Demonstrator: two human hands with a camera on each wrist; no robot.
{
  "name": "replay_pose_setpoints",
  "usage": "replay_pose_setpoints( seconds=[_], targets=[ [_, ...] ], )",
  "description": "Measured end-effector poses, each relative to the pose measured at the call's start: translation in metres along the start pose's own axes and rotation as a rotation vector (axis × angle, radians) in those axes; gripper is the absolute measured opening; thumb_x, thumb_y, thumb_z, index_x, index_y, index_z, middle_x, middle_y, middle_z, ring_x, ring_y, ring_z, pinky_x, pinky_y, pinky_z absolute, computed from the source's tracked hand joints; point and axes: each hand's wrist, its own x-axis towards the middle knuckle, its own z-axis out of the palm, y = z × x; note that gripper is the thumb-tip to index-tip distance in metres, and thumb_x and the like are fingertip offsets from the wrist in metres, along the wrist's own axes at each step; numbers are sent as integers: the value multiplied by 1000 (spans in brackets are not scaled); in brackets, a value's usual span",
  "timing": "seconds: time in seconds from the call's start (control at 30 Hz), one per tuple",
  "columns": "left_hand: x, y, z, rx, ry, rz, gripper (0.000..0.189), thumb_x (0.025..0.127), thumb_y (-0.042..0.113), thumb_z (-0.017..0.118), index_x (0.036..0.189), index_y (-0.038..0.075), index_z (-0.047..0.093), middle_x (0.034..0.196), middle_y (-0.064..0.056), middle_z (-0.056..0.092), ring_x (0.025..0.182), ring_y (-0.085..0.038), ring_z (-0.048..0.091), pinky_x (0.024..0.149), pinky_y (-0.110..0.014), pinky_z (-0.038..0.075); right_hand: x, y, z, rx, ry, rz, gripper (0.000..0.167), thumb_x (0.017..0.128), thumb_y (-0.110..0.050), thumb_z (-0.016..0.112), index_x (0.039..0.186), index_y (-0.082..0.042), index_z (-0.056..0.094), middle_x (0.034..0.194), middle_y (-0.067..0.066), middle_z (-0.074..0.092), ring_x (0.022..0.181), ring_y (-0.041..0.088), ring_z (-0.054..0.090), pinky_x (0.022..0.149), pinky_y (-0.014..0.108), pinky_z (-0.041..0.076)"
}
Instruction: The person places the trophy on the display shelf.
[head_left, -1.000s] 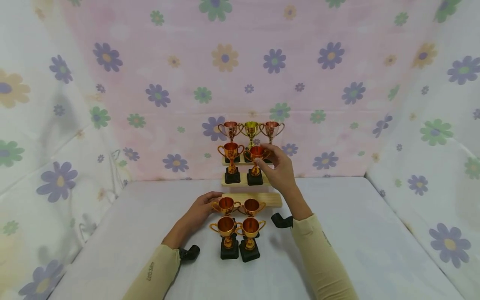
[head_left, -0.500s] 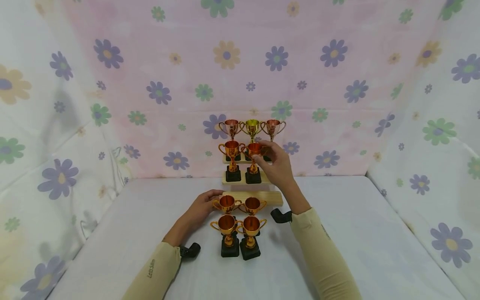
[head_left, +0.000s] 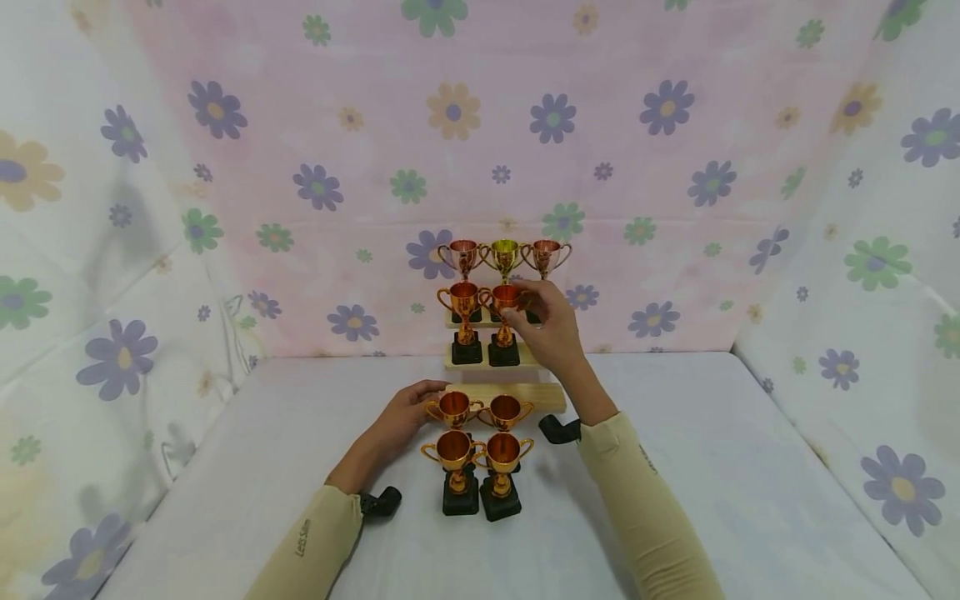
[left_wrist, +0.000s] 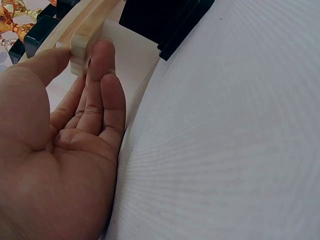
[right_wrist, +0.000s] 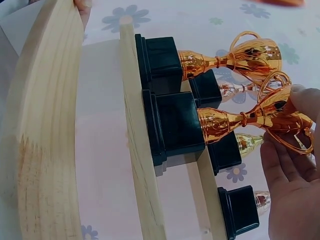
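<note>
My right hand [head_left: 553, 332] pinches the cup of a small orange-gold trophy [right_wrist: 220, 125] between thumb and fingers. Its black base [right_wrist: 180, 122] is at the middle board [right_wrist: 142, 165] of a stepped wooden stand, close beside another orange-gold trophy [head_left: 463, 298] on the same board. At the stand's left end, my left hand [head_left: 403, 417] holds the lowest board [head_left: 536, 398], thumb on one face and fingers on the other, as the left wrist view shows. On the top board behind stand two rose-coloured trophies and a yellow-gold trophy [head_left: 504, 257] between them.
Several more orange-gold trophies, among them a front left trophy [head_left: 453, 450] and a front right trophy [head_left: 502, 454], stand on the white cloth [head_left: 300, 400] before the stand. A flowered cloth [head_left: 495, 125] hangs behind and at both sides.
My right hand has moved slightly left with the trophy, bringing it nearer the other one on the middle board. The left hand keeps its hold at the stand's end.
</note>
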Motion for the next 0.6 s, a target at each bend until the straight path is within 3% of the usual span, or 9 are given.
replay_pose_setpoints(
  seconds=[0.17, 0.6],
  targets=[
    [0, 0, 0, 14, -2, 6, 41, 110, 20, 56, 149, 8, 57, 139, -10, 69, 124, -22, 66, 107, -38, 52, 1, -1, 1, 7, 4, -3, 43, 96, 11, 69, 137, 15, 56, 135, 37, 55, 107, 48, 62, 97, 64, 51],
    [1, -2, -1, -6, -6, 15, 40, 111, 21, 56, 148, 7, 57, 138, -10, 70, 124, -22, 67, 106, -37, 52, 1, -1, 3, -11, 17, 30, 44, 97, 9, 70, 139, 13, 56, 134, 33, 57, 108, 46, 62, 102, 63, 50]
  ],
)
